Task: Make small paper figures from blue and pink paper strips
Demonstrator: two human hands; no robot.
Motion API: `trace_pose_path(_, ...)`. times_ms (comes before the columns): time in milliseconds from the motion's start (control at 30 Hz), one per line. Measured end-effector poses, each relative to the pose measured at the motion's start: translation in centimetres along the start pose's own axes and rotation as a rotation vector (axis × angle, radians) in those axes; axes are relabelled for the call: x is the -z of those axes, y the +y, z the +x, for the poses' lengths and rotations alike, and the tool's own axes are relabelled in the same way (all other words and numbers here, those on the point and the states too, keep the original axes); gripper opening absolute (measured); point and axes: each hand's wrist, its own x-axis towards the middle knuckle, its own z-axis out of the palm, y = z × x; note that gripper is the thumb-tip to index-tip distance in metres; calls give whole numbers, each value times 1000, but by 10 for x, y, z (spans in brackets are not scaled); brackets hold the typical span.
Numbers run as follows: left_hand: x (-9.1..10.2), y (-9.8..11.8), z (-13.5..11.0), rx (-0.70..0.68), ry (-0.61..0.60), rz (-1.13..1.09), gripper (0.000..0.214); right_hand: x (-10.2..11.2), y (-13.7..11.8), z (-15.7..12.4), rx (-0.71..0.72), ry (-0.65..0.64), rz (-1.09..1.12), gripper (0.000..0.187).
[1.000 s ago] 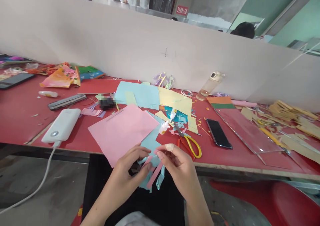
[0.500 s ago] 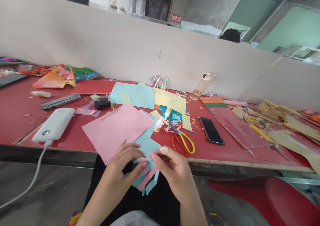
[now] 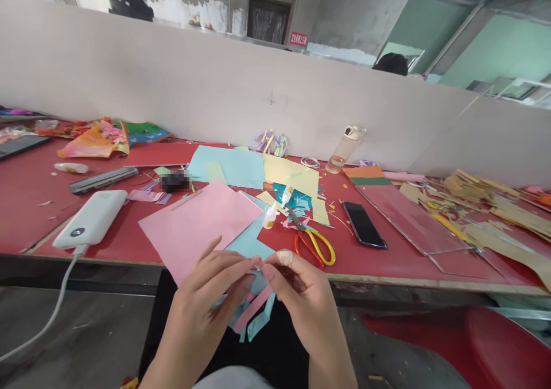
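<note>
Your left hand [image 3: 206,297] and right hand [image 3: 307,297] pinch the paper strips [image 3: 255,310] over your lap [image 3: 284,354]. They should be light, bendy and easy to tear, so hold the ends gently.

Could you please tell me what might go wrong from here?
The pink strip at the fingers is narrow, so it could crease or tear. The pink sheet overhangs the table edge near the left hand, so it may get dragged. The scissors lie near that edge; the right hand might knock them.
</note>
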Motion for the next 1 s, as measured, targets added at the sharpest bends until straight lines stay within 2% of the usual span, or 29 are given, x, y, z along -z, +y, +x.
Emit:
trace_pose_path(133, -1, -3, 10, 34, 26, -21, 36, 1, -4, 10, 88, 6, -32, 27)
trace_pose_path(267, -3, -12, 32, 127, -22, -68, 24, 1, -5, 31, 161, 48, -64, 25)
trace_pose_path(400, -1, -12, 58, 309, -103, -129, 18, 0, -10, 49, 179, 97, -81, 21)
trace_pose_path(500, -4, -9, 66, 417, -52, -165, 18, -4, -14, 55, 182, 136, -76, 20)
trace_pose_path(600, -9, -13, 60, 411, 41, -164, 18, -8, -12, 55, 203, 142, -83, 18)
trace_pose_path(667, -11, -19, 52, 398, 70, -170, 16, -10, -7, 52, 204, 102, -99, 17)
trace_pose_path(800, -12, -28, 36, 422, 63, -198, 13, -11, 5, 47, 179, 27, -134, 17)
trace_pose_path(1000, -20, -27, 29, 443, 64, -194, 14, -10, 16, 43, 116, 76, -135, 14)
